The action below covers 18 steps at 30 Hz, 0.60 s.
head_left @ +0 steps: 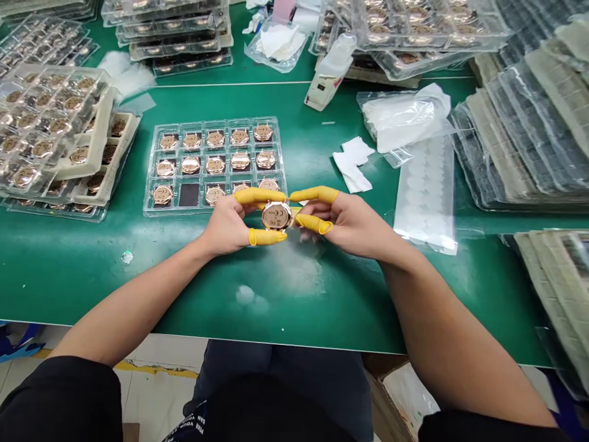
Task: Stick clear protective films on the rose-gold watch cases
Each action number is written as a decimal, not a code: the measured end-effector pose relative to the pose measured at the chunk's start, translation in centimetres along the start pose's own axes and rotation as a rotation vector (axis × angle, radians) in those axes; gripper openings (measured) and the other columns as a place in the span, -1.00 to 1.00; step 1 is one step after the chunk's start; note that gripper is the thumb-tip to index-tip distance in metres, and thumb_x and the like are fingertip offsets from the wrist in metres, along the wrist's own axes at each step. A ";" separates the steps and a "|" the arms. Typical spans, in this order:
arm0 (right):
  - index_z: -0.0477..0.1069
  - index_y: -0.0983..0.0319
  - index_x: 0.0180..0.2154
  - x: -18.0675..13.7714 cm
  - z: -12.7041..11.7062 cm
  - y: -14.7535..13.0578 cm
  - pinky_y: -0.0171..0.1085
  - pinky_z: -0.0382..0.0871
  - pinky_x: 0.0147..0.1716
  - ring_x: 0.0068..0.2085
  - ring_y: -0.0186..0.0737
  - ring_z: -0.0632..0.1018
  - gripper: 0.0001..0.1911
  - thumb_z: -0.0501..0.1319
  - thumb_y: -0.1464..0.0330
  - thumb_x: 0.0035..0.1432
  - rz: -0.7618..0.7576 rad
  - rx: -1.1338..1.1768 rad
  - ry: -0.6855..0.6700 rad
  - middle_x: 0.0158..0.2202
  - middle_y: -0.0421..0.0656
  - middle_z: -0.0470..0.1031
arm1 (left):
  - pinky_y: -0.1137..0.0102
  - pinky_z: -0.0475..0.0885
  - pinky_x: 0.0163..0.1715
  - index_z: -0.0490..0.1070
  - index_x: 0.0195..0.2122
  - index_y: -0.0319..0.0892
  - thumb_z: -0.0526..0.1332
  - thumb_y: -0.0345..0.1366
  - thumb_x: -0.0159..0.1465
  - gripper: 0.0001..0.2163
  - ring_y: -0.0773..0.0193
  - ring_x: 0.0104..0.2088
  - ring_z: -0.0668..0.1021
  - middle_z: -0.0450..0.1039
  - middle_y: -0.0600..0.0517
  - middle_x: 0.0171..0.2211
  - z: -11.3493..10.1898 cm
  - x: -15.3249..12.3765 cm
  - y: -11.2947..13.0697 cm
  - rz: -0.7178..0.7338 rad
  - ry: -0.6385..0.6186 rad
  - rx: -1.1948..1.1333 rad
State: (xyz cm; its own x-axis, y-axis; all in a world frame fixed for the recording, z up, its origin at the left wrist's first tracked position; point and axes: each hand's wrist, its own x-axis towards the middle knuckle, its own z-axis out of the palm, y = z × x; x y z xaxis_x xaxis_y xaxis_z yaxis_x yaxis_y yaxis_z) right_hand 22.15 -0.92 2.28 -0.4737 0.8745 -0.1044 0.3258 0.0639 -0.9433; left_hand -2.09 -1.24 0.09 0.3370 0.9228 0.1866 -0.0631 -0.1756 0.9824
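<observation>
My left hand [234, 221], with yellow finger cots on thumb and index finger, grips a rose-gold watch case [277, 216] by its top and bottom edges. Its back faces me, showing a CE mark. At the case's right edge is my right hand [338, 221], also in yellow finger cots, its fingers closed around something small and yellowish-white that I cannot make out. Just beyond both hands lies a clear plastic tray [151, 161] holding rows of similar watch cases, backs up. One front-row compartment [188, 195] shows only its dark lining.
Loaded trays [55, 132] are stacked at left, with more stacks [172, 31] along the back. Pieces of white cloth [353, 164], a bagged white pack [405, 116] and a white dispenser bottle [330, 72] lie beyond my right hand. Stacked plastic trays [529, 135] stand at right on the green table [207, 301].
</observation>
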 end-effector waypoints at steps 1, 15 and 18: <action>0.47 0.12 0.11 0.0 -0.2 0.1 -0.20 0.45 -0.49 -0.48 -0.23 0.56 -0.54 0.38 0.08 0.27 0.020 0.055 -0.005 -0.33 -0.18 0.63 | 0.25 0.67 0.06 0.66 -0.06 -0.18 0.66 -0.24 -0.11 -0.45 0.08 -0.04 0.73 0.71 -0.08 -0.06 0.1 -0.1 0.1 -0.012 -0.062 0.003; 0.45 0.11 0.17 0.7 -1.1 0.3 0.00 0.67 -0.26 -0.29 -0.01 0.70 -0.29 0.54 0.04 0.04 0.004 0.164 0.127 -0.32 -0.16 0.64 | 0.28 0.67 0.09 0.66 -0.02 -0.18 0.65 -0.23 -0.05 -0.46 0.12 -0.01 0.73 0.72 -0.09 -0.02 0.6 -0.3 -1.1 0.070 0.105 0.084; 0.52 0.11 0.13 0.3 -1.2 0.0 0.00 0.63 -0.25 -0.25 -0.02 0.68 -0.41 0.50 0.08 0.11 -0.023 0.034 0.116 -0.22 -0.10 0.69 | 0.35 0.69 -0.04 0.68 0.01 -0.14 0.58 -0.30 0.04 -0.54 0.21 -0.15 0.75 0.74 -0.05 -0.10 0.5 -0.7 -1.1 0.195 0.079 0.219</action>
State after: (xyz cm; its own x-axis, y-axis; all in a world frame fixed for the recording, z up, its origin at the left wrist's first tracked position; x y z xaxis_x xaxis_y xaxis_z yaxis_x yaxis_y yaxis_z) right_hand 22.99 -0.10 2.61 -0.3825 0.9227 -0.0476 0.2867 0.0696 -0.9555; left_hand -1.72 -1.84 -1.13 0.2643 0.8867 0.3793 0.0879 -0.4138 0.9061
